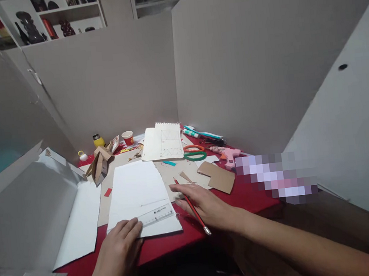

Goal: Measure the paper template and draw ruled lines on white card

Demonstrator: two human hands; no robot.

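Left hand [118, 246]: fingers close together, tips on the left end of a clear ruler [156, 215] lying across the near part of a white sheet [133, 185]. Right hand [213, 207] just beside the sheet's right edge, red pencil [195, 211] among its fingers, point away from body; exact pinch cannot tell. Brown cardboard piece [223, 180] beyond

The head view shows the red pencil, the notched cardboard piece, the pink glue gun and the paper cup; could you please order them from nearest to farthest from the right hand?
1. Red pencil: held in the right hand.
2. Notched cardboard piece: just beyond the hand, rightward.
3. Pink glue gun: behind the cardboard, right side.
4. Paper cup: far back, left.
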